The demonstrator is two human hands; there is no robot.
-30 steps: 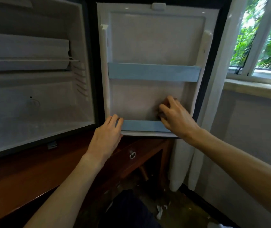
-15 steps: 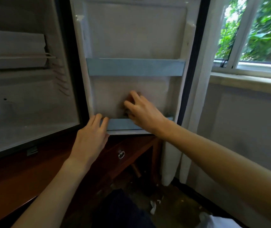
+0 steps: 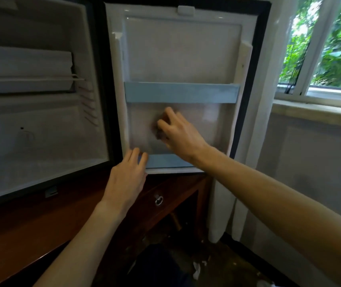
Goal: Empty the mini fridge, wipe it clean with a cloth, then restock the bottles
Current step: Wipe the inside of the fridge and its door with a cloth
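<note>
The right hand (image 3: 178, 135) presses a dark brownish cloth (image 3: 159, 129) flat against the inner panel of the open fridge door (image 3: 182, 59); its fingers are bent over the cloth with the fingertips spread toward the upper left, and most of the cloth is hidden under the palm. The hand is blurred, so how tightly the grip closes on the cloth cannot be told exactly — the fingers curl round it and hold it to the panel. This spot lies between the upper door shelf rail (image 3: 182, 92), pale blue, and the lower door shelf rail (image 3: 165, 160), nearer the door's hinge side than its outer edge. The right forearm reaches in from the lower right, nearly straight, wrist angled up toward the panel.

The left hand (image 3: 126, 179) holds nothing; its fingers are straight and close together, fingertips resting on the left end of the lower rail at the door's bottom corner. Its forearm rises from the bottom edge of the view.

To the left the mini fridge (image 3: 41, 141) stands open, a white interior with a wire shelf (image 3: 76, 78) — no bottles show inside. It sits on a dark wooden counter (image 3: 31, 224) with a ring pull (image 3: 158, 200) on its drawer. A white curtain (image 3: 258, 141) and a window (image 3: 327, 48) lie to the right.
</note>
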